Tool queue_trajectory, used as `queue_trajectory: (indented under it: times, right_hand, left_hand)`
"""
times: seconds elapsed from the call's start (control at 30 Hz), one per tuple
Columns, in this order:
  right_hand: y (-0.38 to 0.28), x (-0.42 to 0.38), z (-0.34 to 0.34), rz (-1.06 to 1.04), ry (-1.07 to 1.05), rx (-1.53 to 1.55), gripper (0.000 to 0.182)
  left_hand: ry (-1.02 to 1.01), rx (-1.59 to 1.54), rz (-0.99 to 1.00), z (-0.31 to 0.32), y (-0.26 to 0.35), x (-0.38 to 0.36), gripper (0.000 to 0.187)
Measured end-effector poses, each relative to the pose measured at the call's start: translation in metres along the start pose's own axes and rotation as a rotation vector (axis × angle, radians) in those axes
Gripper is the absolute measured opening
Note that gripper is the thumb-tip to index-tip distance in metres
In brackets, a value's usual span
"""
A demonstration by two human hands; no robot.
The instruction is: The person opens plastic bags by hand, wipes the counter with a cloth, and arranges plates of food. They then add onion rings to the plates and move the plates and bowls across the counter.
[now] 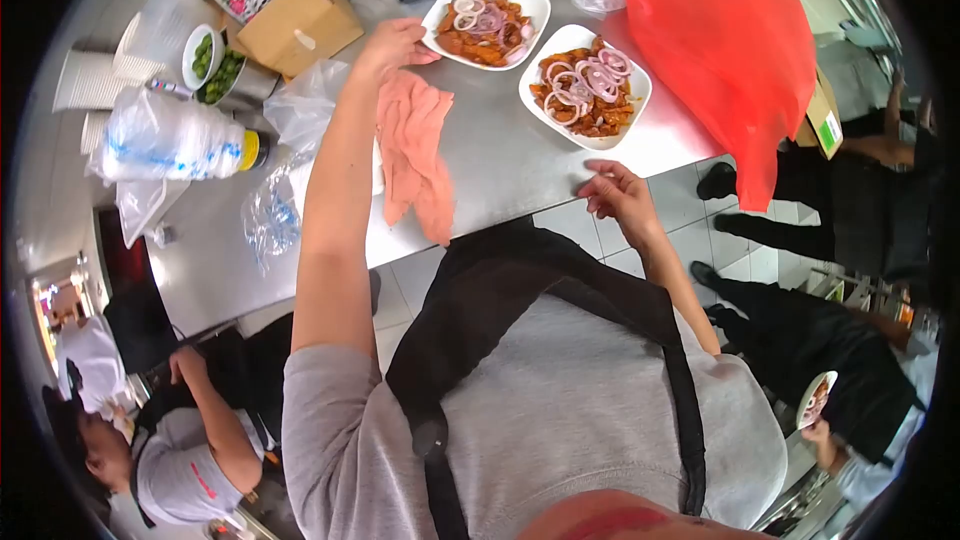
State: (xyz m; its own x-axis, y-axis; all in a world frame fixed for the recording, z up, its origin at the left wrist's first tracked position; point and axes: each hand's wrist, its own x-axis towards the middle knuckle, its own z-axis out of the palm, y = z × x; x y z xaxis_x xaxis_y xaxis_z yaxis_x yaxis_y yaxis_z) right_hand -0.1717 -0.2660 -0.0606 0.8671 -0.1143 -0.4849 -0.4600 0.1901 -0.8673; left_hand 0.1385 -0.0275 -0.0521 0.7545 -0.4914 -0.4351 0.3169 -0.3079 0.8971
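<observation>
Two white square bowls hold saucy orange-brown food topped with sliced onion rings. My left hand (398, 45) has its fingers closed on the left edge of the left bowl (487, 22). Nearer to me and to the right is the other bowl (586, 88). Just below it, at the table's front edge, my right hand (618, 193) hovers with fingers apart, bent and holding nothing. A crumpled pink cloth (413, 150) lies under my left wrist and reaches the front edge of the steel table (490, 170).
A red bag (725, 40) hangs over the table's right edge. Green limes (222, 75), a cardboard box (300, 25), wrapped cups (165, 135) and clear plastic stand at left. A co-worker (190, 440) is at lower left; others at right, one holding a plate (817, 400).
</observation>
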Motion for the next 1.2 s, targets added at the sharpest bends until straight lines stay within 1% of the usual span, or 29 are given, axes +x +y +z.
queue_trajectory:
  times: [0.03, 0.07, 0.1, 0.13, 0.2, 0.23, 0.3, 0.37, 0.4, 0.43, 0.47, 0.5, 0.53, 0.57, 0.6, 0.63, 0.7, 0.77, 0.83, 0.87, 0.9, 0.93, 1.0, 1.03, 1.1, 1.13, 1.17, 1.2]
  right_hand:
    - [-0.002, 0.004, 0.001, 0.016, 0.016, 0.146, 0.023]
    - [-0.001, 0.012, -0.005, 0.014, -0.006, 0.183, 0.019]
    - [-0.01, 0.016, -0.004, -0.006, 0.008, 0.194, 0.015]
    - [-0.013, 0.02, -0.007, -0.014, -0.005, 0.19, 0.015]
    - [-0.014, 0.021, -0.003, -0.03, -0.017, 0.189, 0.016]
    - [-0.012, 0.019, 0.001, -0.055, 0.02, 0.198, 0.018]
    - [-0.002, 0.015, 0.014, -0.097, 0.069, 0.219, 0.02]
    - [0.004, 0.014, 0.031, -0.093, 0.048, 0.028, 0.025]
    - [0.005, 0.014, 0.044, -0.144, -0.064, -0.04, 0.026]
    - [0.01, 0.018, 0.06, -0.114, -0.122, -0.135, 0.022]
    - [0.013, 0.023, 0.08, -0.165, -0.14, -0.334, 0.023]
    - [0.027, 0.035, 0.098, -0.44, -0.064, -0.641, 0.027]
    - [0.014, 0.03, 0.123, -0.488, 0.035, -0.825, 0.029]
    - [0.009, 0.031, 0.143, -0.566, 0.082, -0.951, 0.029]
    - [0.006, 0.033, 0.156, -0.634, 0.131, -1.079, 0.029]
    - [0.006, 0.039, 0.165, -0.627, 0.158, -1.086, 0.029]
    - [0.011, 0.052, 0.169, -0.649, 0.105, -1.085, 0.03]
    - [0.012, 0.057, 0.153, -0.612, 0.162, -1.09, 0.029]
    - [0.014, 0.049, 0.137, -0.566, 0.213, -1.09, 0.028]
    - [0.014, 0.04, 0.127, -0.587, 0.246, -1.019, 0.024]
    - [0.013, 0.032, 0.118, -0.612, 0.273, -0.949, 0.019]
    - [0.014, 0.023, 0.11, -0.604, 0.286, -0.951, 0.019]
    - [0.019, 0.002, 0.102, -0.477, 0.148, -0.76, 0.014]
    - [0.022, -0.006, 0.099, -0.474, 0.156, -0.756, 0.014]
    - [0.027, -0.019, 0.095, -0.107, 0.14, -0.077, 0.02]
    - [0.028, -0.021, 0.089, -0.054, 0.144, 0.044, 0.033]
    - [0.029, -0.02, 0.087, -0.059, 0.148, 0.049, 0.033]
    - [0.03, -0.019, 0.086, -0.089, 0.229, 0.212, 0.039]
  left_hand:
    - [0.023, -0.009, -0.012, 0.002, -0.003, -0.005, 0.026]
    - [-0.043, -0.13, -0.018, 0.005, -0.006, -0.01, 0.03]
    - [-0.11, -0.251, -0.021, 0.008, -0.008, -0.015, 0.036]
    - [-0.094, -0.253, -0.025, 0.012, -0.013, -0.017, 0.036]
    - [-0.184, -0.444, -0.011, 0.024, -0.022, -0.025, 0.048]
    - [-0.186, -0.437, -0.004, 0.03, -0.021, -0.03, 0.048]
    - [-0.09, -0.51, 0.022, 0.039, -0.024, -0.04, 0.052]
    - [-0.06, -0.492, 0.021, 0.036, -0.026, -0.049, 0.05]
    - [-0.038, -0.512, 0.028, 0.032, -0.028, -0.057, 0.05]
    - [-0.017, -0.53, 0.034, 0.027, -0.027, -0.067, 0.049]
    - [-0.017, -0.558, 0.081, 0.023, -0.027, -0.077, 0.048]
    - [-0.028, -0.554, 0.089, 0.018, -0.024, -0.089, 0.048]
    - [-0.024, -0.597, 0.148, 0.013, -0.022, -0.101, 0.049]
    - [-0.027, -0.64, 0.21, 0.009, -0.019, -0.113, 0.05]
    - [0.001, -0.61, 0.212, 0.005, -0.014, -0.128, 0.051]
    - [0.027, -0.581, 0.214, 0.0, -0.012, -0.141, 0.051]
    - [0.051, -0.593, 0.249, -0.013, -0.024, -0.155, 0.053]
    - [0.096, -0.604, 0.266, -0.014, -0.024, -0.18, 0.053]
    - [0.071, -0.566, 0.257, -0.025, -0.036, -0.195, 0.052]
    - [0.045, -0.566, 0.248, -0.025, -0.04, -0.201, 0.052]
    - [0.073, -0.589, 0.246, -0.025, -0.044, -0.207, 0.052]
    - [0.104, -0.609, 0.25, -0.024, -0.046, -0.211, 0.053]
    - [0.086, -0.608, 0.239, -0.025, -0.054, -0.218, 0.053]
    - [0.082, -0.607, 0.231, -0.024, -0.058, -0.221, 0.053]
    - [0.104, -0.649, 0.225, -0.017, -0.061, -0.227, 0.053]
    - [0.088, -0.668, 0.206, -0.014, -0.064, -0.23, 0.053]
    - [0.073, -0.686, 0.19, -0.012, -0.067, -0.232, 0.053]
    - [0.061, -0.711, 0.189, -0.01, -0.07, -0.234, 0.054]
